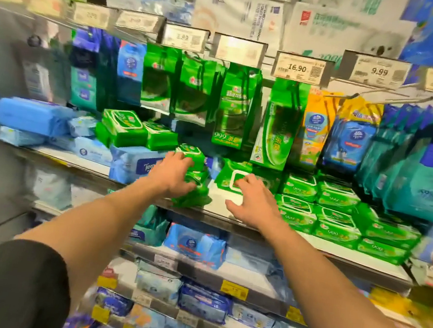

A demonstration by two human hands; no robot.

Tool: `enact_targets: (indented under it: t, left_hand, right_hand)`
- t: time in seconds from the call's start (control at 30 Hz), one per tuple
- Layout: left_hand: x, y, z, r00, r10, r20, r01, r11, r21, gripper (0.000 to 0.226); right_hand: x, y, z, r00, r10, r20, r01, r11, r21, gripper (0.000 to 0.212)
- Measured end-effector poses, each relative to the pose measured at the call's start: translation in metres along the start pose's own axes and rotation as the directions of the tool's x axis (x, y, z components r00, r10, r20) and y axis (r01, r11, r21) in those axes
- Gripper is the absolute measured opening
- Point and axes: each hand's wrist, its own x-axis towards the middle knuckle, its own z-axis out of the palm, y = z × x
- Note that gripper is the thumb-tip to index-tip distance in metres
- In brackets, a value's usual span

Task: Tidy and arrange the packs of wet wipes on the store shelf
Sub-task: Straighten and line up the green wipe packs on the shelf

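— Store shelving fills the view; where are the wipes being handled?

— On the middle shelf (221, 207), near its front edge. A small stack of green packs (191, 177) stands there, and the left hand (173, 173) is clamped on its left side, fingers curled over the top pack.

— And the other hand?

— The right hand (253, 200) is spread, fingers apart, gripping nothing. Its fingertips rest on a flat green pack with a white lid (238, 178) just right of the stack.

— Around them?

— Further right, rows of stacked green packs (339, 215). To the left, a blue Tempo pack (134, 165) touching the stack's side. Hanging green pouches (232, 111) above, under price tags (299, 66).
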Motion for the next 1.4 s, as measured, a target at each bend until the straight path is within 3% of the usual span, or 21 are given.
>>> enact_targets:
  t: [0.13, 0.27, 0.37, 0.53, 0.7, 0.9, 1.17, 1.27, 1.4]
  left_hand:
    - [-0.018, -0.051, -0.014, 0.997, -0.084, 0.001, 0.084, 0.996, -0.009, 0.043]
    - [-0.029, -0.086, -0.019, 0.993, -0.11, 0.035, 0.111, 0.994, -0.021, 0.045]
    - [-0.029, -0.099, -0.022, 0.995, -0.093, 0.032, 0.094, 0.995, -0.041, 0.043]
    - [-0.009, -0.089, -0.022, 0.999, -0.024, 0.022, 0.025, 0.999, -0.043, 0.043]
    - [0.02, -0.059, -0.016, 0.997, 0.049, 0.051, -0.046, 0.997, -0.057, 0.055]
    - [0.049, -0.025, 0.001, 0.987, 0.085, 0.136, -0.093, 0.994, 0.05, 0.077]
    - [0.087, -0.002, 0.021, 0.967, -0.002, 0.253, -0.035, 0.99, 0.139, 0.087]
    - [0.092, 0.008, 0.03, 0.944, -0.057, 0.324, -0.007, 0.981, 0.194, 0.085]
    - [0.091, 0.027, 0.034, 0.947, -0.154, 0.282, 0.111, 0.981, 0.16, 0.068]
  right_hand:
    - [0.037, -0.078, 0.035, 0.982, 0.183, 0.047, -0.188, 0.921, 0.341, 0.072]
    - [0.057, -0.111, 0.059, 0.959, 0.256, 0.118, -0.279, 0.922, 0.267, 0.094]
    - [0.062, -0.111, 0.068, 0.933, 0.32, 0.167, -0.351, 0.911, 0.216, 0.09]
    - [0.065, -0.094, 0.064, 0.925, 0.323, 0.202, -0.357, 0.92, 0.164, 0.082]
    - [0.051, -0.052, 0.042, 0.94, 0.291, 0.179, -0.315, 0.94, 0.131, 0.094]
    - [0.024, 0.004, 0.024, 0.94, 0.233, 0.25, -0.231, 0.972, -0.037, 0.098]
    - [0.015, 0.038, 0.014, 0.899, 0.25, 0.36, -0.246, 0.967, -0.058, 0.096]
    - [0.016, 0.041, 0.013, 0.893, 0.226, 0.389, -0.225, 0.973, -0.048, 0.097]
    - [0.016, 0.043, 0.014, 0.894, 0.201, 0.4, -0.21, 0.977, -0.02, 0.098]
